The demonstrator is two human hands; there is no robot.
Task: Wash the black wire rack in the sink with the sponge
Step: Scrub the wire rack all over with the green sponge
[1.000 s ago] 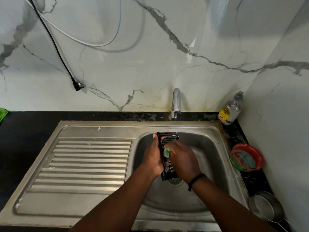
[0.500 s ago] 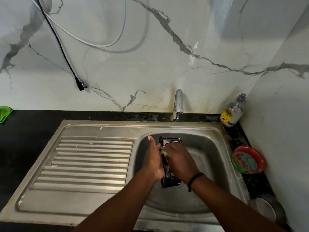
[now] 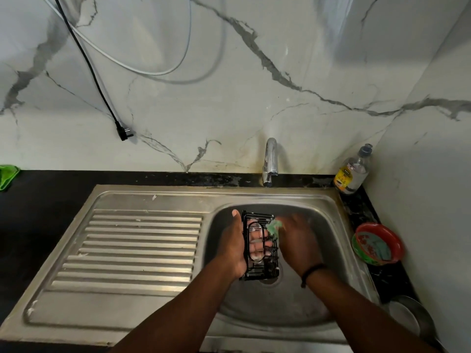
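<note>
- A steel sink with a ribbed drainboard is seen across the lower half of the frame, its basin right of centre.
- The black wire rack is held on edge over the basin, above the drain.
- The rack is gripped along its left side by the left hand, fingers curled behind the wires.
- A green sponge is clenched in the blurred right hand and pressed against the rack's upper right edge.
</note>
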